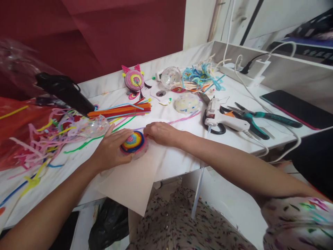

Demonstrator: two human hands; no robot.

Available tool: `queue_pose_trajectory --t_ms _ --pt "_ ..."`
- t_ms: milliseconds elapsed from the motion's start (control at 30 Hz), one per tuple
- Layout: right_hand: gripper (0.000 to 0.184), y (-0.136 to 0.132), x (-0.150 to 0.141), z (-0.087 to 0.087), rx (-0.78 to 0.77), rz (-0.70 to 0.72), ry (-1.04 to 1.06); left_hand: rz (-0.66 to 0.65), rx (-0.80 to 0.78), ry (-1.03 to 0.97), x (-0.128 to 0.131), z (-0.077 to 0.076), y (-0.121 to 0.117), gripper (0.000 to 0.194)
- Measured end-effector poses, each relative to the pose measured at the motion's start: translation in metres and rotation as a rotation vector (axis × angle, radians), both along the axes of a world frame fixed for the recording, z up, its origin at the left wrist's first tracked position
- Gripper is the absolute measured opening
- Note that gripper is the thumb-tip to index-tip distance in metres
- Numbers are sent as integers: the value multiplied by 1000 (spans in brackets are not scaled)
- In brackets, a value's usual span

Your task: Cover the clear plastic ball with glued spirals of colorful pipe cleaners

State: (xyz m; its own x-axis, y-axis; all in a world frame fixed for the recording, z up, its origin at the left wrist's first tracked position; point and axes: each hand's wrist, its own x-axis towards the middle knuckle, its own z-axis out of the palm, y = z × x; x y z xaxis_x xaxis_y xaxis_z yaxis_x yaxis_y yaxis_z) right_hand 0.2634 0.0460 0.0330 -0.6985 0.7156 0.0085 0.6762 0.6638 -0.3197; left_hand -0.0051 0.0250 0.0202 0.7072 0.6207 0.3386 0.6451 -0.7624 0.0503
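A heap of loose pipe cleaners lies at 9 o'clock on the white surface. Near the middle, the left hand cups a rainbow spiral disc (it rests on a sheet of paper), fingers curled round its left rim, while the right hand touches its 2 o'clock edge with fingers bent. A glue gun and pliers lie at 3 o'clock.

Under my left hand sits a fuzzy pipe-cleaner spiral dome on matt paper. The tabletop looks smooth and marbled; the glue gun is glossy plastic.
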Motion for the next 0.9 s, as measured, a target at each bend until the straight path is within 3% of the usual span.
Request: queue_pose_trajectory --t_ms 467,733,900 --pt "27 -1 -2 -1 -60 -37 -10 83 -272 192 -10 11 0 72" --pt "27 -1 -2 -2 -53 -37 -11 84 -341 205 -10 15 -2 87" --pt "26 0 -2 -3 -52 -39 -18 142 -283 169 3 12 -9 83"
